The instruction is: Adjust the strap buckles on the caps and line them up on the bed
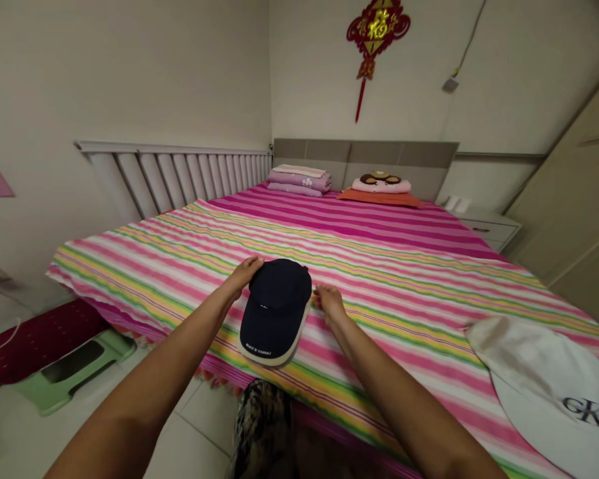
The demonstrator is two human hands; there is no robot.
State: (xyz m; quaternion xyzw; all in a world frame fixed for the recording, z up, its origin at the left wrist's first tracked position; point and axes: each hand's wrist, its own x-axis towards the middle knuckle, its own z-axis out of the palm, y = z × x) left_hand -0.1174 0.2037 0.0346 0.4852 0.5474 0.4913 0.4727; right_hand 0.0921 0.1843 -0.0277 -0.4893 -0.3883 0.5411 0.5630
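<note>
A navy baseball cap (275, 306) with a pale brim edge and small white lettering rests on the striped sheet (389, 332), its brim pointing toward me. My left hand (245, 273) has hold of the crown's left edge, the fingertips partly hidden by the fabric. Just beside the cap's right edge, my right hand (328, 301) has loosely bent fingers with a small gap to the cap. A white cap (544, 379) with dark letters lies farther right on the bed.
Folded lilac bedding (299, 181) and a pink pillow (379, 186) lie by the headboard (364, 152). A white bed rail (180, 169) runs along the left. A green stool (80, 372) stands on the floor at left, and a nightstand (492, 226) is at right.
</note>
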